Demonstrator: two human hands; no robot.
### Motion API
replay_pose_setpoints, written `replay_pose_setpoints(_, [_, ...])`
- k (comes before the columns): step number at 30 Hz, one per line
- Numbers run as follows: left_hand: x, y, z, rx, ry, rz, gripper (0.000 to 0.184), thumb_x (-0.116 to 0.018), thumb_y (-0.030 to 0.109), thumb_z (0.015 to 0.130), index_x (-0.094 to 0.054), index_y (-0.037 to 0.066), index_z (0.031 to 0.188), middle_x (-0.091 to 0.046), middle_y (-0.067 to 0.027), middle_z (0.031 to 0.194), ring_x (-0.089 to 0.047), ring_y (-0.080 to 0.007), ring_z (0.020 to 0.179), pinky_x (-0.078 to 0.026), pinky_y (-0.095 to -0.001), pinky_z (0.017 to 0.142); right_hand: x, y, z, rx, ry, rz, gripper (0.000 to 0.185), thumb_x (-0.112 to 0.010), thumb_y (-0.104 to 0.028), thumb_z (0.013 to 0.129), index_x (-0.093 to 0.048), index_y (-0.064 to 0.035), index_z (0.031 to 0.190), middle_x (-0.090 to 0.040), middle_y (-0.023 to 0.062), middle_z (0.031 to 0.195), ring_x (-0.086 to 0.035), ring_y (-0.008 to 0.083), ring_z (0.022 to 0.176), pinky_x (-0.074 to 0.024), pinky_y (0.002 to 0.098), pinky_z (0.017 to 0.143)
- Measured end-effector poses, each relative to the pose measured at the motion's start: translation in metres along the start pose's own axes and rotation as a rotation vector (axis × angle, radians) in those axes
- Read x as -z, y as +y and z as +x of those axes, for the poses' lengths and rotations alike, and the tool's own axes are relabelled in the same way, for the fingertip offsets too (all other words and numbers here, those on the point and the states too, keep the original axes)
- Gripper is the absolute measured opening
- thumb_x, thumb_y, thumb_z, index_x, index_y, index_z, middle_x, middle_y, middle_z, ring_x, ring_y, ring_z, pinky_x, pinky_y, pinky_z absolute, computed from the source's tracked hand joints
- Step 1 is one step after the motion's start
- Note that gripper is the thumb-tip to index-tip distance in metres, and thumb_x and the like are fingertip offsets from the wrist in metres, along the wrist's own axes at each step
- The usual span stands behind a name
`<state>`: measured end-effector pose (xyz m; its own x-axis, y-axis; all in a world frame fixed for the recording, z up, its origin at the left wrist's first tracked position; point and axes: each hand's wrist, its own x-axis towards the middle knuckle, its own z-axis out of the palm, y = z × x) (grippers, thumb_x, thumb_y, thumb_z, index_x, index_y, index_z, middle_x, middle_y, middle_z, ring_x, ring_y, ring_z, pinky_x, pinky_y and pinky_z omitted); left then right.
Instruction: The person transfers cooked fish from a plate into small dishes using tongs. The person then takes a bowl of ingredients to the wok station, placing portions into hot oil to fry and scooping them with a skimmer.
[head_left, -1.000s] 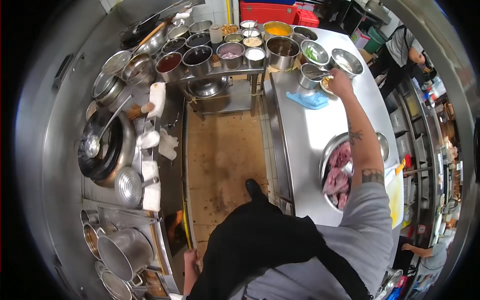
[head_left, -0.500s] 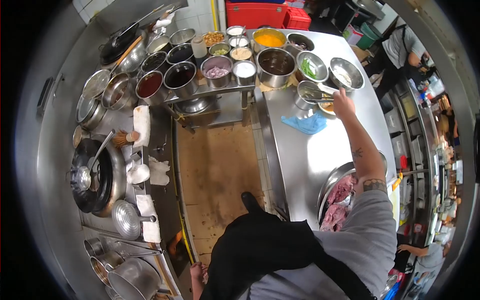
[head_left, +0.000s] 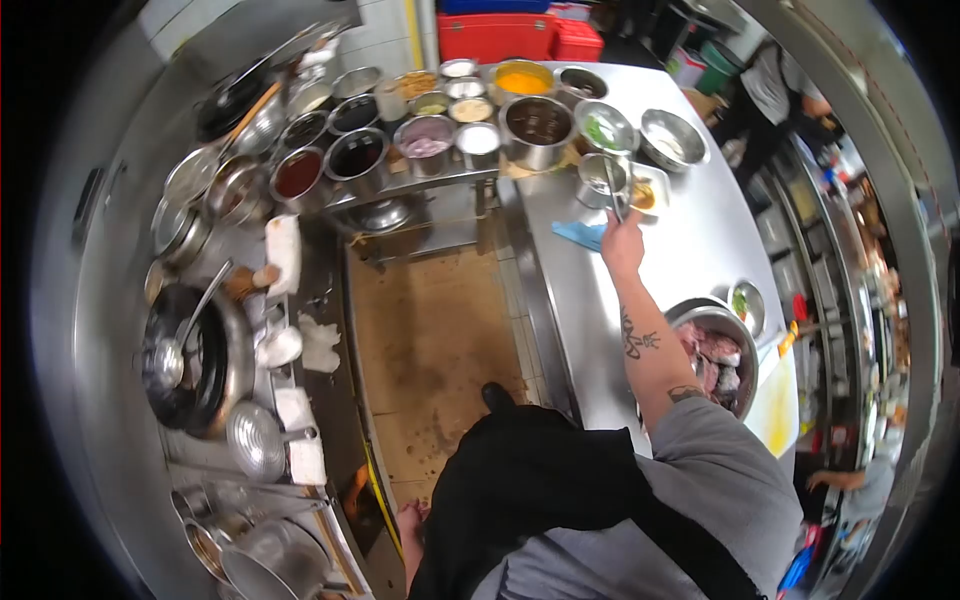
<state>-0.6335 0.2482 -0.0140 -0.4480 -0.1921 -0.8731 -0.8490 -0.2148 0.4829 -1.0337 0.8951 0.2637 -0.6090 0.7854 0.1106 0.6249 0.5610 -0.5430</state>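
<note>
My right hand (head_left: 622, 243) is closed around metal tongs (head_left: 616, 196) over the steel table. The tongs point away from me, beside a small steel pot (head_left: 597, 186) and a white dish (head_left: 657, 203) with brownish-yellow food in it. Just left of the hand lies a crumpled blue cloth (head_left: 578, 234), partly covered by it. Under my right forearm's outer side stands a steel bowl of raw meat (head_left: 722, 348). Low at my side, my left hand (head_left: 410, 518) hangs near the black apron (head_left: 540, 470); its fingers are too small and blurred to read.
Pots of sauces and ingredients, among them an orange one (head_left: 522, 79) and a dark one (head_left: 538, 125), line the far side. A wok (head_left: 190, 355) and strainer (head_left: 256, 440) sit on the left range. Another person (head_left: 775, 85) stands at the far right.
My right hand has moved left and nearer to me with the tongs, which have swung from pointing left to pointing away. The forearm now leaves the meat bowl more exposed.
</note>
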Motion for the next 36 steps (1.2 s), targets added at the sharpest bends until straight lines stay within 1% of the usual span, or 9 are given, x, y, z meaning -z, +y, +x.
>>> replay_pose_setpoints(3, [-0.014, 0.013, -0.044, 0.029, -0.003, -0.147, 0.016, -0.052, 0.017, 0.096, -0.059, 0.002, 0.097, -0.064, -0.0088, 0.077, -0.061, -0.0195, 0.058, -0.049, -0.0311, 0.048, -0.123, 0.123, 0.042, 0.528, -0.029, -0.312, 0.015, -0.058, -0.016, 0.077, -0.064, -0.0022, 0.082, -0.065, 0.0234, 0.085, -0.063, 0.0419, 0.077, -0.0512, 0.0499, 0.07])
replay_pose_setpoints(5, [-0.021, -0.016, -0.07, 0.002, 0.148, -0.063, 0.022, -0.052, 0.022, 0.096, -0.064, 0.005, 0.09, -0.062, -0.0059, 0.068, -0.058, -0.0155, 0.054, -0.046, -0.0281, 0.047, -0.152, 0.131, 0.04, 0.293, -0.093, 0.009, 0.022, -0.067, -0.023, 0.079, -0.063, -0.0012, 0.08, -0.066, 0.0162, 0.079, -0.063, 0.0297, 0.065, -0.0503, 0.0419, 0.057])
replay_pose_setpoints(8, [-0.019, -0.092, -0.092, -0.041, 0.354, 0.222, 0.045, -0.047, 0.04, 0.095, -0.069, 0.004, 0.081, -0.067, -0.016, 0.069, -0.067, -0.0261, 0.064, -0.053, -0.0435, 0.062, -0.103, 0.008, -0.087, 0.799, 0.019, 0.183, 0.037, -0.061, -0.024, 0.093, -0.055, 0.0073, 0.111, -0.063, 0.0234, 0.098, -0.06, 0.034, 0.089, -0.0499, 0.0433, 0.08])
replay_pose_setpoints(12, [-0.014, -0.206, -0.16, 0.025, 0.507, 0.013, 0.036, -0.054, 0.03, 0.086, -0.067, 0.007, 0.11, -0.069, -0.0112, 0.077, -0.066, -0.0209, 0.064, -0.053, -0.0382, 0.058, -0.141, -0.03, -0.237, 0.855, -1.127, 0.476, 0.017, -0.063, -0.013, 0.093, -0.052, -0.0017, 0.098, -0.05, 0.0053, 0.079, -0.044, 0.0132, 0.06, -0.0393, 0.0291, 0.054])
replay_pose_setpoints(15, [-0.014, -0.28, -0.249, 0.071, 0.682, -0.732, 0.016, -0.062, 0.022, 0.086, -0.069, 0.008, 0.09, -0.069, -0.0098, 0.079, -0.065, -0.0233, 0.067, -0.053, -0.037, 0.063, 0.034, -0.07, -0.509, 0.658, -1.971, 0.725, 0.019, -0.062, -0.007, 0.093, -0.05, -0.003, 0.107, -0.048, 0.0027, 0.08, -0.043, 0.0128, 0.068, -0.0366, 0.026, 0.062])
replay_pose_setpoints(22, [0.028, -0.459, -0.349, -0.014, 1.242, -1.166, 0.018, -0.062, 0.024, 0.091, -0.066, 0.006, 0.092, -0.066, -0.0049, 0.075, -0.062, -0.0143, 0.066, -0.051, -0.0319, 0.06, 0.206, -0.045, -0.865, 0.861, -3.128, 0.128, 0.044, -0.063, -0.009, 0.089, -0.049, 0.0017, 0.129, -0.047, 0.0, 0.075, -0.045, 0.0095, 0.056, -0.0437, 0.031, 0.065])
replay_pose_setpoints(25, [0.062, -0.487, -0.404, -0.117, 1.505, -1.343, 0.017, -0.062, 0.023, 0.093, -0.063, 0.007, 0.099, -0.065, -0.004, 0.082, -0.061, -0.0122, 0.066, -0.05, -0.0293, 0.058, 0.264, 0.0, -0.957, 0.908, -3.238, -0.224, 0.052, -0.064, -0.012, 0.091, -0.045, 0.001, 0.137, -0.046, 0.0005, 0.071, -0.046, 0.0101, 0.055, -0.0444, 0.0304, 0.061])
replay_pose_setpoints(28, [0.097, -0.51, -0.452, -0.281, 1.667, -1.461, 0.015, -0.061, 0.02, 0.096, -0.061, 0.007, 0.102, -0.065, -0.0032, 0.087, -0.061, -0.0116, 0.068, -0.049, -0.0276, 0.058, 0.307, 0.04, -1.021, 0.383, -3.435, -0.492, 0.053, -0.065, -0.013, 0.091, -0.045, 0.001, 0.137, -0.055, 0.0047, 0.078, -0.053, 0.0133, 0.063, -0.0476, 0.031, 0.063])
replay_pose_setpoints(36, [0.128, -0.574, -0.547, -0.152, 1.758, -1.556, 0.013, -0.058, 0.017, 0.097, -0.061, 0.006, 0.105, -0.065, -0.0024, 0.089, -0.062, -0.0111, 0.074, -0.049, -0.0251, 0.064, 0.328, 0.137, -1.196, 1.012, -3.174, -1.394, 0.047, -0.063, -0.005, 0.092, -0.046, 0.0011, 0.135, -0.062, 0.0109, 0.094, -0.059, 0.0151, 0.075, -0.0505, 0.0306, 0.067])
